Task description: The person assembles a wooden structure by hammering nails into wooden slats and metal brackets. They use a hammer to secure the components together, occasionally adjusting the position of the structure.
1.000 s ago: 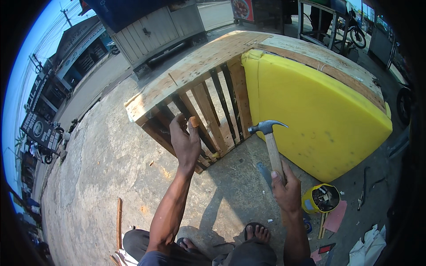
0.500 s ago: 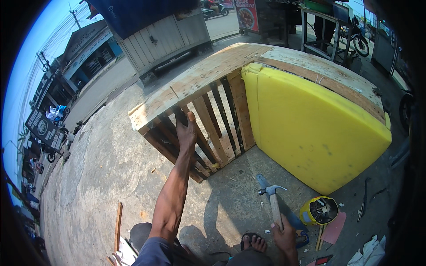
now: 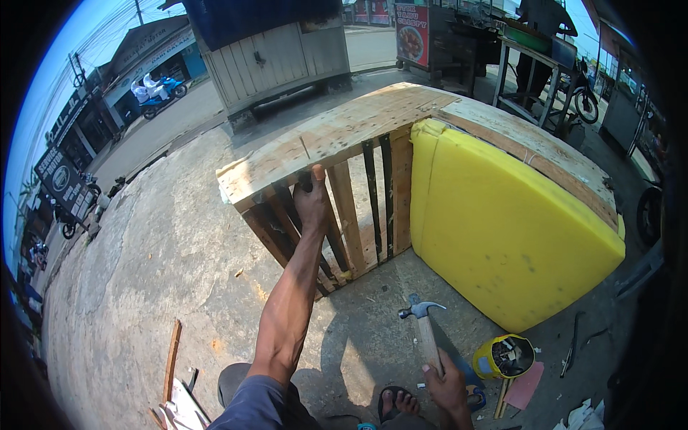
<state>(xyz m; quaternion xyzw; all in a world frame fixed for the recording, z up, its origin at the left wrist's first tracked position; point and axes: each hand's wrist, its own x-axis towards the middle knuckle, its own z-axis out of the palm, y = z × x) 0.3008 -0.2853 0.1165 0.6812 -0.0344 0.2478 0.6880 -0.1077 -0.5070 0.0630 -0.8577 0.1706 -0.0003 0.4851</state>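
A wooden frame (image 3: pixel 279 172) with upright slats, some of them black, stands on its edge on the concrete. My left hand (image 3: pixel 312 203) reaches out to its near side, fingers wrapped round a slat just below the top board and the thumb pointing up. Low at the right, my right hand (image 3: pixel 447 381) grips a claw hammer (image 3: pixel 428 338) by its wooden handle. The hammer's metal head points away from me, above the ground and apart from the frame. A thick yellow foam pad (image 3: pixel 516 229) covers the frame's right-hand section.
A yellow bucket (image 3: pixel 484 360) of small scraps stands right of my right hand, near a pink sheet (image 3: pixel 525 385) and thin sticks. A wood strip (image 3: pixel 171 362) lies at the lower left. Beyond the frame stand a metal-sided stall (image 3: pixel 276 68) and a metal-legged table (image 3: pixel 527 54).
My view has shifted, so the frame and pad sit slightly lower in it. My left hand stays on the slat and my right keeps the hammer. A blue scooter with riders has moved along the road.
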